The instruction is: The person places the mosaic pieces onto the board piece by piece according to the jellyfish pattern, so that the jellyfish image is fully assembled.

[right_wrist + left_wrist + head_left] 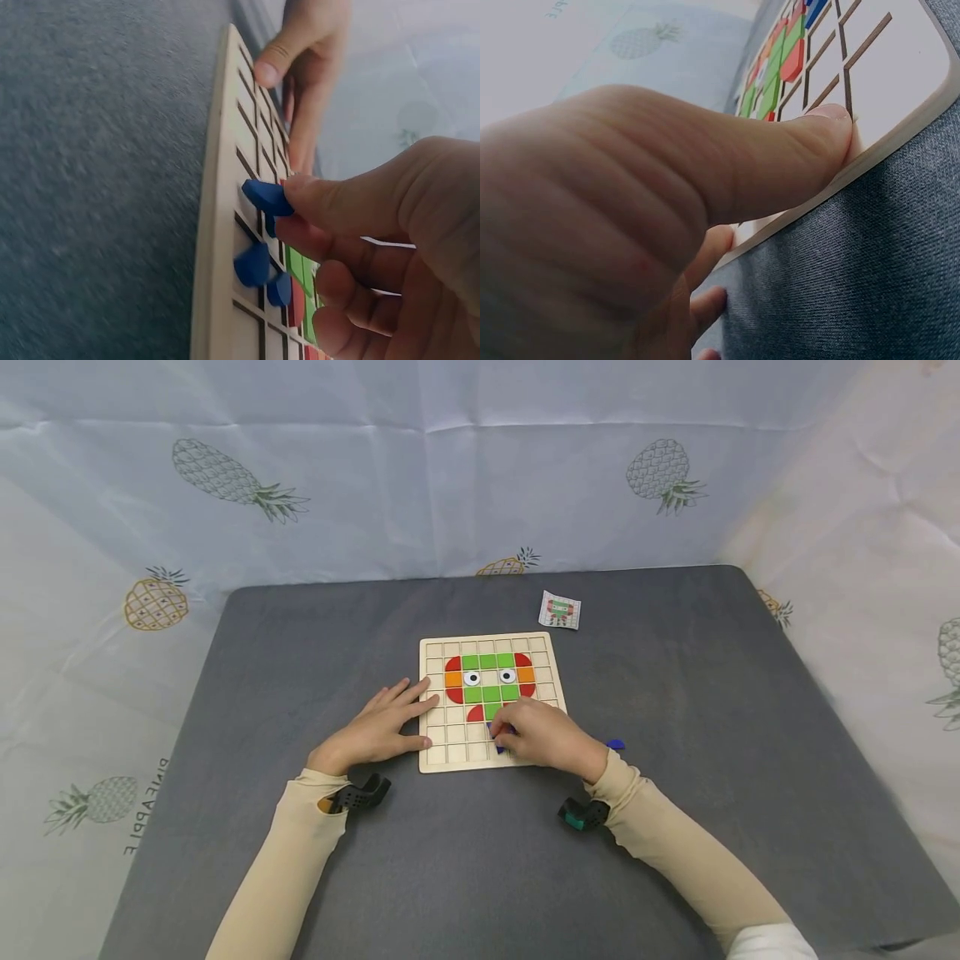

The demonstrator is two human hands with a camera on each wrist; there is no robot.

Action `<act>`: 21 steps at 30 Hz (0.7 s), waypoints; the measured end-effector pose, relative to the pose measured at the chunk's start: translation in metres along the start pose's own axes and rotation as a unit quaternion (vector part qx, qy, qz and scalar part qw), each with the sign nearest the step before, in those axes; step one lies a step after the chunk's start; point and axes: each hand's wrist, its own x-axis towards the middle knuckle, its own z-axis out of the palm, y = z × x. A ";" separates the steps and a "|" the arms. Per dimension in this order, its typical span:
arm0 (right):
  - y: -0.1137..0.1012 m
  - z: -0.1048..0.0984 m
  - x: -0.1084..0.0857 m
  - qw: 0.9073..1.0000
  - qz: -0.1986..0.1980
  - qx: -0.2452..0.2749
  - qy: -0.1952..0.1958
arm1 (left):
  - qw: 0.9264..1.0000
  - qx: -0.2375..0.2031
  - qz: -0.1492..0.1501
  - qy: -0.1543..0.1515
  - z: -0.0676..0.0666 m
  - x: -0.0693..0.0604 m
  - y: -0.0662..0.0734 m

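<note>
A square wooden grid board [450, 752] lies on the table, with green, red and orange tiles and two round eye tiles set in a pattern. My left hand [381, 727] rests spread at the board's left edge; its thumb presses the rim in the left wrist view. Over the board's lower part, my right hand [542, 737] pinches a blue tile [266, 196] between thumb and index finger. Below it in the right wrist view, two more blue tiles, one lower [252, 265] and one beside it [279, 289], sit on the board. The right hand partly hides this area in the head view.
A small printed card [560, 610] with a similar coloured pattern lies beyond the board. One blue tile [615, 744] lies on the dark grey table [675, 677], right of the board beside the right wrist. A pineapple-print curtain [420, 502] hangs behind the table.
</note>
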 end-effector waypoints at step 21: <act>-0.011 0.009 -0.001 0.998 -0.027 -0.057 0.015 | 1.000 -0.002 -0.005 0.004 0.001 0.000 -0.001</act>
